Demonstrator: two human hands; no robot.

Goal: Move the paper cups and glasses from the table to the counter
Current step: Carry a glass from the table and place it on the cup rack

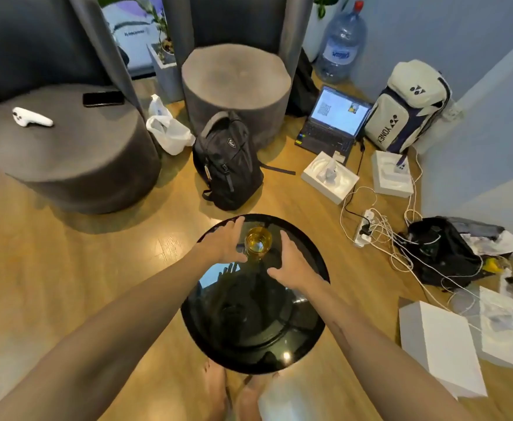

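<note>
A clear glass (258, 243) holding amber liquid stands upright on the far half of a round black glossy table (249, 323). My left hand (223, 241) hovers just left of the glass with its fingers spread, and I cannot tell whether it touches the glass. My right hand (290, 264) is just right of the glass, fingers apart, palm facing it. Neither hand grips the glass. No paper cups are in view.
Two grey round stools (76, 165) (237, 86) stand beyond the table, the left one bearing a phone (103, 98) and a white controller (32, 117). A black backpack (226, 159), a laptop (332, 120), white boxes (440, 344) and tangled cables (379, 232) lie on the wooden floor.
</note>
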